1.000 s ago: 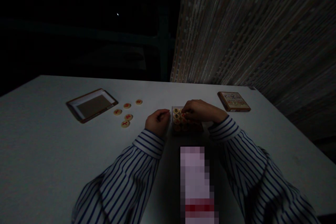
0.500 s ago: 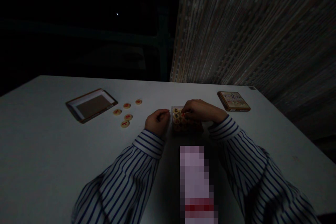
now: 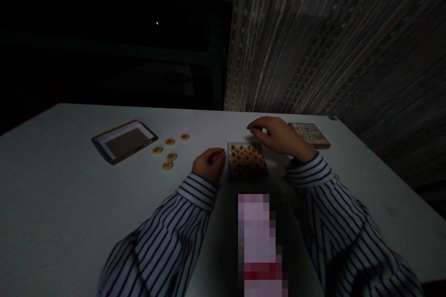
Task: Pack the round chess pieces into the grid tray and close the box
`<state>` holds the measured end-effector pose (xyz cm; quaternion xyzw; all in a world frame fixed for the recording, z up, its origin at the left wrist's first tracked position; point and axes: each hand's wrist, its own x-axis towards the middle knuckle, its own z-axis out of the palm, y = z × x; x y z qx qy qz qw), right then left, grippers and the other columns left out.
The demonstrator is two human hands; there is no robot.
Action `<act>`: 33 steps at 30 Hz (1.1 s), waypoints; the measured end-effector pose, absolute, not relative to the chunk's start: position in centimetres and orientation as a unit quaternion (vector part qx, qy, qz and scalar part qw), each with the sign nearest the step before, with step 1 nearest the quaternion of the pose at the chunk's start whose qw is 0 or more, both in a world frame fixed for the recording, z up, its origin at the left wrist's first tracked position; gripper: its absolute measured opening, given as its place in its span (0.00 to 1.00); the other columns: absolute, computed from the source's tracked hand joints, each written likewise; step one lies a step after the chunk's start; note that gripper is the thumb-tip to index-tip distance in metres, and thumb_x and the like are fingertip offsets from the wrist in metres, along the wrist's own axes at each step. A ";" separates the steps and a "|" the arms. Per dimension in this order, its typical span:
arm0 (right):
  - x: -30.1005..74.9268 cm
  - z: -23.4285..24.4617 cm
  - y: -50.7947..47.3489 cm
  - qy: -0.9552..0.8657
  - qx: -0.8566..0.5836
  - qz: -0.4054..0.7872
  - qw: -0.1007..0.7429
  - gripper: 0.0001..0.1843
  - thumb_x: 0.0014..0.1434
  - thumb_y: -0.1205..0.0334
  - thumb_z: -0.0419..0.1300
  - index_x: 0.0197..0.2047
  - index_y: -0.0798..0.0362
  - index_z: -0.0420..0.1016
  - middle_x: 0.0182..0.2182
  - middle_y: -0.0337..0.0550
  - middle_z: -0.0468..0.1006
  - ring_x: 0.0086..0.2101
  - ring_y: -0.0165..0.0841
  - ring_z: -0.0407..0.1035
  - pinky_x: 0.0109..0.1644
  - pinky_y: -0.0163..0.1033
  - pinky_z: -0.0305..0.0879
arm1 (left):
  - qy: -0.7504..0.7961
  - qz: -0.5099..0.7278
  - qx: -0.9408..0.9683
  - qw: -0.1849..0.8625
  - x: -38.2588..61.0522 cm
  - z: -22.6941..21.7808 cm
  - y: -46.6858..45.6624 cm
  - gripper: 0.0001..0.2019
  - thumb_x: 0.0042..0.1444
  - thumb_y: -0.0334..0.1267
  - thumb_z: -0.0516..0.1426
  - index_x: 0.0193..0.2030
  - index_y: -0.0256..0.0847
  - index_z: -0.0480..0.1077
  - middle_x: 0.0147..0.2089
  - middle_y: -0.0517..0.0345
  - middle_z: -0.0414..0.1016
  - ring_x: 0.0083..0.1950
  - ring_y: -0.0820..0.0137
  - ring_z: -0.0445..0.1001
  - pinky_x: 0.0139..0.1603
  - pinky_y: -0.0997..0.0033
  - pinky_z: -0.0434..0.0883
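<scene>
A small box (image 3: 266,170) of Chinese chess pieces sits on the table in front of me. Round pieces (image 3: 241,154) lie in it in rows, some with black characters, others with red. Just left of the box rests my left hand (image 3: 208,163), its fingers curled closed; whether anything is inside them is hidden. My right hand (image 3: 280,137) is raised beyond the box's far right corner, thumb and fingers apart, with nothing seen between them. Farther left, several loose pieces with red characters, among them one chess piece (image 3: 167,165), lie on the table.
A shallow open lid or tray (image 3: 114,161) lies at the left on the white table (image 3: 69,195). At the far right is a flat printed box (image 3: 312,134), partly behind my right hand. A string curtain (image 3: 296,46) hangs behind the table.
My right hand has left the pieces in the box and moved up and right, its fingers opening. More of the box's rows now show. My left hand stays beside the box.
</scene>
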<state>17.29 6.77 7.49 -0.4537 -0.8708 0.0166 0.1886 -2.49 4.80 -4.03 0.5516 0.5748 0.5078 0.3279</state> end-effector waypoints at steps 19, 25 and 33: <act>17.2 7.5 6.8 -0.851 -0.460 0.033 0.251 0.15 0.59 0.63 0.49 0.44 0.54 0.74 0.42 0.45 0.77 0.42 0.35 0.70 0.48 0.41 0.62 | 0.582 0.505 0.556 0.313 -2.9 -3.5 4.4 0.12 0.43 0.43 0.57 0.31 0.37 0.74 0.28 0.55 0.77 0.31 0.69 0.73 0.35 0.69 0.71; 16.5 7.3 7.0 -0.860 -0.449 0.050 0.238 0.15 0.59 0.63 0.48 0.44 0.54 0.74 0.41 0.43 0.78 0.42 0.35 0.70 0.48 0.42 0.62 | 0.587 0.507 0.548 0.314 -3.0 -3.7 4.3 0.12 0.43 0.43 0.57 0.30 0.36 0.74 0.28 0.55 0.77 0.31 0.69 0.73 0.35 0.69 0.71; 17.0 7.0 7.0 -0.850 -0.475 0.053 0.221 0.15 0.59 0.63 0.48 0.43 0.54 0.74 0.41 0.45 0.78 0.42 0.36 0.70 0.47 0.41 0.63 | 0.581 0.508 0.558 0.304 -3.0 -3.8 3.8 0.12 0.46 0.42 0.56 0.32 0.36 0.74 0.29 0.55 0.77 0.31 0.70 0.73 0.35 0.70 0.72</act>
